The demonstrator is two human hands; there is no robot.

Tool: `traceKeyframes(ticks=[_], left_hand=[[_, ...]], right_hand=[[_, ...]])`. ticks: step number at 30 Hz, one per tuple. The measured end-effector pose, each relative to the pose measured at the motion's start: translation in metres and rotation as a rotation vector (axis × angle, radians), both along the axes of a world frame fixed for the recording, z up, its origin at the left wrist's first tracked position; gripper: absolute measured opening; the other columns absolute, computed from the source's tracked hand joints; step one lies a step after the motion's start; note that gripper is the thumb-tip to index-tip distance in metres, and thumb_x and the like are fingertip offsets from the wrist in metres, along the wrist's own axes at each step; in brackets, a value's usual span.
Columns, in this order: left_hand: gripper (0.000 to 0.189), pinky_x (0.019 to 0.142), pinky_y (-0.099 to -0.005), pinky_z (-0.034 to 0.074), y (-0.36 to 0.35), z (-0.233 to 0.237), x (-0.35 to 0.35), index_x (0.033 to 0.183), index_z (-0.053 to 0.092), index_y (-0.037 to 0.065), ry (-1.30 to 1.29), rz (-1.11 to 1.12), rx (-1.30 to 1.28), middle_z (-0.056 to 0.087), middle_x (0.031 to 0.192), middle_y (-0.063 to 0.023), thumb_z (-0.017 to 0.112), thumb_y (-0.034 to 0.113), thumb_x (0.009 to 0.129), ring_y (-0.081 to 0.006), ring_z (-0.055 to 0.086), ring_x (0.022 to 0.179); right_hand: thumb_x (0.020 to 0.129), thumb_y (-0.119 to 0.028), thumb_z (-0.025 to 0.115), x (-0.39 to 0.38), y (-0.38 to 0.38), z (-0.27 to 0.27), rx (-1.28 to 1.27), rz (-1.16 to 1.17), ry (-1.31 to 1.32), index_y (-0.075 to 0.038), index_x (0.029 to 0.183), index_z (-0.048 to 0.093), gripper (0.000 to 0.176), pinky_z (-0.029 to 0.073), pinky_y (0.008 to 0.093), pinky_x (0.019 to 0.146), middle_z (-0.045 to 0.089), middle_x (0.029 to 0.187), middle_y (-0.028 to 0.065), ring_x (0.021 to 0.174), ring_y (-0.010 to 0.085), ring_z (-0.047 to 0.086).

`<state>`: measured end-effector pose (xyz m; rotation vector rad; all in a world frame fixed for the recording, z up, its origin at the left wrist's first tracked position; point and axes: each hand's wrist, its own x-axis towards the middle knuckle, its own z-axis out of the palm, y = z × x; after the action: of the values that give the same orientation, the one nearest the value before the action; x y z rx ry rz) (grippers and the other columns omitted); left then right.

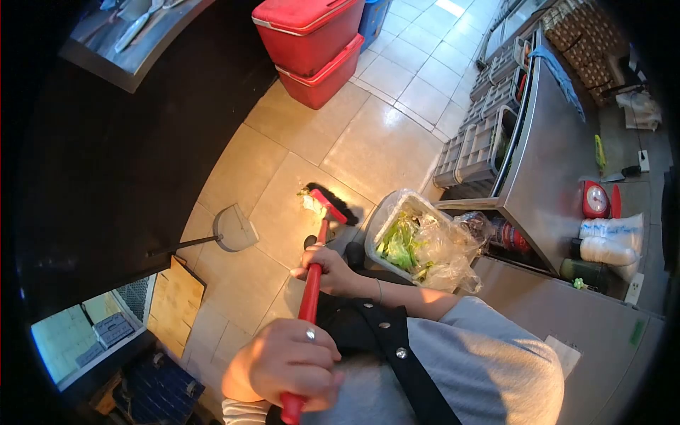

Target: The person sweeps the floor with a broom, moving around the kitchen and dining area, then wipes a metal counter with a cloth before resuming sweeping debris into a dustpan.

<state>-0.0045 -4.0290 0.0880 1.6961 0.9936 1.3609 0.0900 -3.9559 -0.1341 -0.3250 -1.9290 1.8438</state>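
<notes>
A broom with a red handle [310, 301] slants down from my body to the floor. My left hand [294, 363], wearing a ring, is wrapped round the handle near its upper end. Further down, my right hand [327, 270] grips the same handle. The broom's dark bristles [336, 202] rest on the tiles beside a small heap of pale and green scraps [312, 202]. To the left of the scraps, a long-handled dustpan [236, 228] is on the floor, apart from both hands.
A bin [375, 237] holding leafy greens and clear plastic bags stands right of the broom. Two stacked red coolers [315, 53] stand ahead. On the right is a metal counter [549, 170] with grey crates [482, 149] beneath; a red scale [596, 200] sits beyond.
</notes>
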Motion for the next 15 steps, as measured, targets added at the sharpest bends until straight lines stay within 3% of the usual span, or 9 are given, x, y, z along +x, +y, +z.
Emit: traceKeyframes(ticks=[2, 5, 8, 9, 10, 12, 13, 14, 15], left_hand=[[0.013, 0.056, -0.0323, 0.054, -0.002, 0.014, 0.005, 0.059, 0.054, 0.003, 0.016, -0.034, 0.098, 0.055, 0.058, -0.0085, 0.063, -0.004, 0.065, -0.0180, 0.057, 0.052], [0.029, 0.050, -0.0345, 0.053, -0.029, 0.036, 0.002, 0.061, 0.048, 0.009, -0.039, 0.090, 0.227, 0.051, 0.057, -0.0042, 0.066, 0.025, 0.078, -0.0198, 0.053, 0.049], [0.023, 0.050, -0.0324, 0.050, -0.029, 0.022, -0.007, 0.056, 0.046, 0.008, -0.144, 0.093, 0.030, 0.048, 0.052, -0.0039, 0.063, -0.008, 0.059, -0.0205, 0.054, 0.049], [0.022, 0.057, -0.0351, 0.051, -0.020, 0.008, 0.004, 0.057, 0.047, 0.007, -0.117, 0.267, -0.036, 0.050, 0.053, -0.0045, 0.064, -0.007, 0.059, -0.0212, 0.056, 0.053], [0.022, 0.065, -0.0378, 0.053, -0.010, -0.005, 0.015, 0.058, 0.047, 0.007, -0.098, 0.430, -0.114, 0.051, 0.055, -0.0050, 0.065, -0.006, 0.060, -0.0219, 0.059, 0.057], [0.021, 0.076, -0.0392, 0.050, 0.014, -0.068, 0.016, 0.059, 0.048, 0.006, 0.035, 0.334, -0.065, 0.056, 0.064, -0.0063, 0.066, -0.003, 0.064, -0.0231, 0.061, 0.069], [0.021, 0.075, -0.0376, 0.049, 0.021, -0.099, 0.018, 0.058, 0.048, 0.005, -0.030, 0.266, -0.146, 0.057, 0.067, -0.0074, 0.066, -0.002, 0.067, -0.0231, 0.062, 0.074], [0.021, 0.074, -0.0368, 0.049, 0.021, -0.125, 0.024, 0.058, 0.048, 0.005, -0.075, 0.301, -0.189, 0.057, 0.066, -0.0076, 0.066, -0.002, 0.067, -0.0226, 0.062, 0.073], [0.022, 0.073, -0.0360, 0.049, 0.020, -0.148, 0.029, 0.057, 0.048, 0.005, -0.117, 0.338, -0.225, 0.057, 0.065, -0.0078, 0.065, -0.002, 0.068, -0.0221, 0.062, 0.072]], right_hand=[[0.073, -0.021, 0.071, -0.001, 0.002, 0.017, 0.067, 0.052, 0.050, -0.006, 0.060, 0.046, 0.032, 0.034, 0.0346, 0.057, 0.044, 0.056, 0.0075, 0.059, 0.0259, 0.047], [0.074, -0.023, 0.070, -0.005, 0.013, 0.063, 0.114, 0.118, 0.018, -0.005, 0.059, 0.044, 0.035, 0.035, 0.0349, 0.058, 0.044, 0.056, 0.0096, 0.059, 0.0280, 0.047], [0.072, -0.021, 0.070, -0.002, 0.039, 0.060, 0.176, -0.078, 0.047, -0.004, 0.057, 0.043, 0.036, 0.036, 0.0362, 0.058, 0.044, 0.057, 0.0112, 0.060, 0.0292, 0.048], [0.070, -0.017, 0.069, 0.000, 0.052, 0.033, 0.403, -0.203, -0.028, -0.004, 0.054, 0.042, 0.034, 0.037, 0.0369, 0.057, 0.045, 0.057, 0.0125, 0.059, 0.0308, 0.048], [0.068, -0.008, 0.068, 0.005, 0.073, 0.010, 0.505, -0.236, -0.037, -0.006, 0.055, 0.040, 0.031, 0.034, 0.0355, 0.058, 0.038, 0.054, 0.0085, 0.055, 0.0247, 0.042], [0.066, -0.015, 0.070, 0.027, 0.105, -0.041, 0.510, -0.370, -0.182, -0.005, 0.055, 0.042, 0.031, 0.035, 0.0394, 0.055, 0.043, 0.057, 0.0141, 0.059, 0.0341, 0.045], [0.066, -0.013, 0.070, 0.039, 0.119, -0.076, 0.612, -0.434, -0.183, -0.006, 0.058, 0.042, 0.030, 0.035, 0.0378, 0.055, 0.042, 0.059, 0.0131, 0.060, 0.0327, 0.043], [0.063, -0.009, 0.071, 0.048, 0.125, -0.130, 0.298, -0.451, -0.079, -0.007, 0.060, 0.042, 0.029, 0.034, 0.0368, 0.055, 0.042, 0.062, 0.0127, 0.061, 0.0313, 0.043], [0.061, -0.005, 0.069, 0.050, 0.128, -0.125, 0.484, -0.482, -0.022, -0.008, 0.060, 0.043, 0.026, 0.035, 0.0347, 0.055, 0.041, 0.061, 0.0100, 0.059, 0.0269, 0.043]])
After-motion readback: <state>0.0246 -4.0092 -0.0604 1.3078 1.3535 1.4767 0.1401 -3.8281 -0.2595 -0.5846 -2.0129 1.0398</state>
